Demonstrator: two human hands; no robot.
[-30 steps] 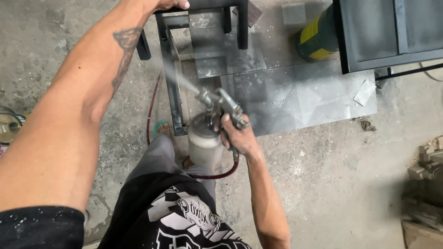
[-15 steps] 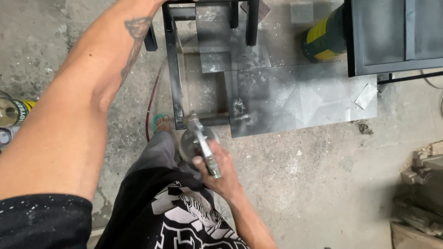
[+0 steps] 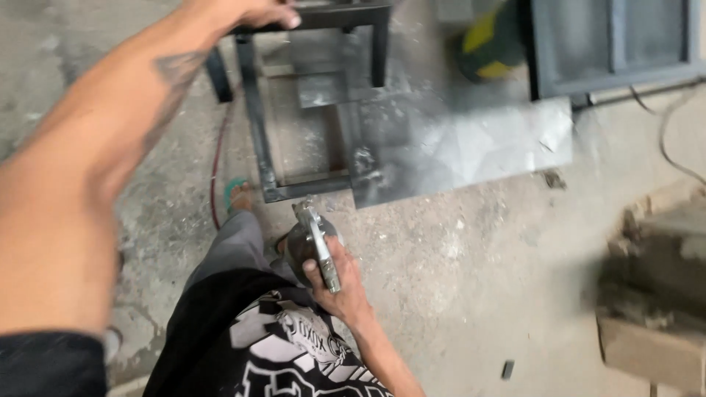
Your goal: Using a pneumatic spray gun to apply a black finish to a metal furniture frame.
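Note:
My right hand [image 3: 340, 283] grips a metal spray gun [image 3: 312, 241] with a cup under it, held low near my lap and pointing at the dark metal frame [image 3: 259, 140]. My left hand [image 3: 261, 11] reaches far up and rests on the frame's top bar at the upper edge of the view. A red air hose [image 3: 214, 180] runs along the concrete floor beside the frame.
A flat grey metal sheet [image 3: 478, 147] lies on the floor right of the frame. A yellow and green drum [image 3: 489, 44] and a dark framed panel [image 3: 618, 44] stand at the back right. Rubble and a cardboard box [image 3: 647, 345] sit at the right.
The spray gun has stopped spraying and dropped from beside the frame to near my lap. The view has shifted slightly; my left hand stays on the frame.

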